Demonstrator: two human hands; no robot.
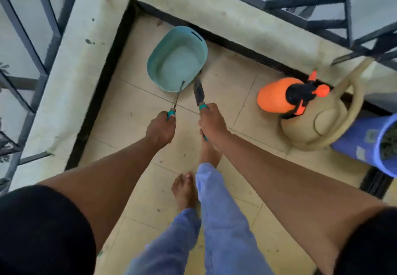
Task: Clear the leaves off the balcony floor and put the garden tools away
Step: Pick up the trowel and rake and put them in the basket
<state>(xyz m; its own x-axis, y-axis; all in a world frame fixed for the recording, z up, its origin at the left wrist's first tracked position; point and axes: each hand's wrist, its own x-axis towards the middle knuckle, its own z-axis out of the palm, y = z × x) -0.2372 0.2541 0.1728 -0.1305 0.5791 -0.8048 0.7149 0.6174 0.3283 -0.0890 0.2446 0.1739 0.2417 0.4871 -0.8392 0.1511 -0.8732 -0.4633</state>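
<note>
Left hand (160, 129): fist closed round teal handle of a thin metal hand fork (177, 96); its tip overlaps the near rim of the basin.
Right hand (211, 122): fingers wrapped round teal handle of a trowel (198, 91); blade points fwd, tip just beside the basin's near-right edge.
Basin (154, 64): teal plastic, oval, in the balcony corner against the black skirting; nothing seen inside. Likely the spot for the tools.
Floor (225, 77): cream tiles w/ small dark specks and bits; no big leaves in view.
Sprayer (277, 96): orange bottle, black/orange pump head, right of hands, touching the watering can (309, 128), which is beige w/ a long spout.
Bucket (356, 143): blue, far right, partly cut off; holds dark green plant matter, prob. collected leaves.
Bare feet (184, 191) directly below the hands.

Risks (judgement): both tools pointed; a slip or drop lands near toes. Dropped from height, either may miss or tip the light basin. Reaching lower could lose balance, since feet stand close together.
</note>
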